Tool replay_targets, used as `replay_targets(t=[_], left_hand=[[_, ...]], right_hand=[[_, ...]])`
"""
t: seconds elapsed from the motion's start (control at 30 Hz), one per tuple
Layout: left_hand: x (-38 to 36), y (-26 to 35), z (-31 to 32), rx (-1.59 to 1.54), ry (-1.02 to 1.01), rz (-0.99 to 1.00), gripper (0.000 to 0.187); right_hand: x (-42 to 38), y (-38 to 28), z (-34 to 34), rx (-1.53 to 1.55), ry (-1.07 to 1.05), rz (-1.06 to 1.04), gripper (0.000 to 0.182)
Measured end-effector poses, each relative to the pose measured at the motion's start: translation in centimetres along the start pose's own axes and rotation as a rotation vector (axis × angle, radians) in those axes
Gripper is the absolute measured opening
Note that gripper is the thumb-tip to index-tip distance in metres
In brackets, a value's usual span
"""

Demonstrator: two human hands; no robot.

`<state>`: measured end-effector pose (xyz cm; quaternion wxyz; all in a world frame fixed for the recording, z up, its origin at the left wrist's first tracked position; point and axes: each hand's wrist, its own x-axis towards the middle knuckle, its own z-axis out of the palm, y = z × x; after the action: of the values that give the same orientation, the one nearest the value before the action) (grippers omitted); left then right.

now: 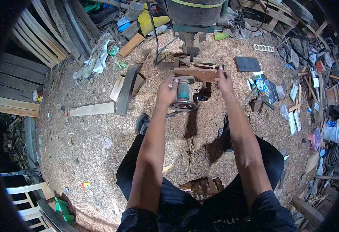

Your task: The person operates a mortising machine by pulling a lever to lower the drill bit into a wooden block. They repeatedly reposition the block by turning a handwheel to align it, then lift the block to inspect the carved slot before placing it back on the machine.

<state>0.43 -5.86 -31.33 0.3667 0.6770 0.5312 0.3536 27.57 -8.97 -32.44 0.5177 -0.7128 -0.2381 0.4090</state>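
Observation:
A brown wooden piece [198,74] lies across the machine below the drill-like head [191,46]. My right hand [224,82] grips its right end, with the thumb up along the edge. At the left end, my left hand [167,92] has its fingers bent against the metal clamp plate [187,79] beside the wood; whether it holds the wood or the plate is hard to tell. Just below sit a green cylinder [183,92] and a round handwheel [183,105]. Slotted wood pieces [200,64] show behind the brown piece.
Dark and light boards [127,91] lie on the sawdust floor at left, near a pale plank [92,110]. A dark slab [247,64], a power strip [263,48] and plastic packets [263,86] lie at right. Scrap wood lines the edges.

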Motion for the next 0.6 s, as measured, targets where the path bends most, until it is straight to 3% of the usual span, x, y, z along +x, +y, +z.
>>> replay_targets(t=[0.1,0.17,0.23,0.27,0.37,0.5,0.6], left_hand=[[-2.7,3.2,-1.5,0.151,0.104,-0.170,0.031],[-4.3,3.9,-0.9,0.104,0.139,-0.147,0.030],[-5.3,1.2,1.1,0.047,0.198,-0.040,0.032],[-5.8,2.2,1.1,0.063,0.132,-0.186,0.036],[-6.4,1.5,3.1,-0.114,0.286,-0.217,0.040],[-6.0,-0.9,3.8,-0.003,0.328,-0.262,0.041],[-6.3,-3.5,4.6,-0.067,0.385,-0.204,0.037]], right_hand=[[-2.9,-2.6,0.1,0.013,0.029,0.092,0.069],[-0.3,2.6,1.5,-0.198,0.414,-0.160,0.062],[-0.9,3.4,1.6,-0.224,0.575,-0.301,0.053],[-4.0,2.1,1.4,-0.145,0.539,-0.320,0.047],[-9.3,3.9,3.4,-0.023,0.307,-0.504,0.031],[-14.7,4.4,7.6,-0.119,0.103,-0.609,0.027],[-15.0,5.8,9.9,-0.095,0.066,-0.414,0.024]])
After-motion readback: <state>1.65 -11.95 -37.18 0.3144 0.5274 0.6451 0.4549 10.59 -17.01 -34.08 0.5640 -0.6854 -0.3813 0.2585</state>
